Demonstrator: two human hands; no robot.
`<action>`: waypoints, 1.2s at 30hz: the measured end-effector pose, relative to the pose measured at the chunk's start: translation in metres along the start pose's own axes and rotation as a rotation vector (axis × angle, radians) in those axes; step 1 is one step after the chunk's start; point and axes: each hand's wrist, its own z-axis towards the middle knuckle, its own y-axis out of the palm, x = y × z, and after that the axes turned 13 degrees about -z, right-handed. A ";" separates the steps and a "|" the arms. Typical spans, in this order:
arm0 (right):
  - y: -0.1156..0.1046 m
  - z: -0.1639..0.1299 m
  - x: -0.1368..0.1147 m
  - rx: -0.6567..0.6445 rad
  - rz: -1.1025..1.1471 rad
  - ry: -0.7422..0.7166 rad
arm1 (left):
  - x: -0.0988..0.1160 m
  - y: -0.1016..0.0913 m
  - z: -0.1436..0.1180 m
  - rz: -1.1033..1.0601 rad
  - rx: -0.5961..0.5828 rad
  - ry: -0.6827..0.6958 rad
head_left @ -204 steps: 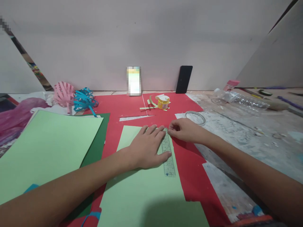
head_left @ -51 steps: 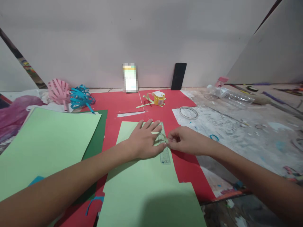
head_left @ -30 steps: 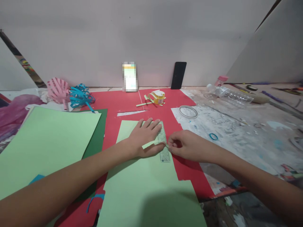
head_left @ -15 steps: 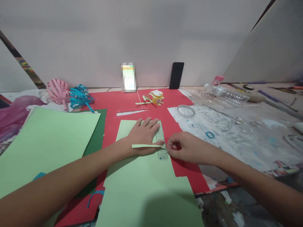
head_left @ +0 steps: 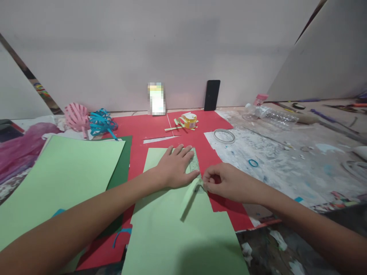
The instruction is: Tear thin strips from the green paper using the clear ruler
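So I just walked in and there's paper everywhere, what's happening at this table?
A person is tearing a thin strip off a light green sheet along a clear ruler. The left hand lies flat, pressing the ruler onto the sheet, while the right hand pinches the strip at the ruler's near end. The strip is partly lifted off the sheet, which lies on red paper.

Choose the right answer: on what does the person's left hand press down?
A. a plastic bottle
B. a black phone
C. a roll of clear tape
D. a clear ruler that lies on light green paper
D. The left hand lies flat on the light green paper with its fingers over the clear ruler, while the right hand pinches a thin green strip at the ruler's near end.
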 end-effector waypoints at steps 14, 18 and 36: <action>0.008 0.000 0.003 0.082 -0.122 0.007 | -0.004 0.005 0.000 0.009 0.046 0.034; 0.006 0.006 0.004 0.108 -0.138 -0.024 | -0.006 0.005 -0.001 0.033 0.073 0.075; -0.018 0.055 0.032 -0.015 0.092 -0.036 | -0.017 -0.012 0.012 0.027 0.125 -0.041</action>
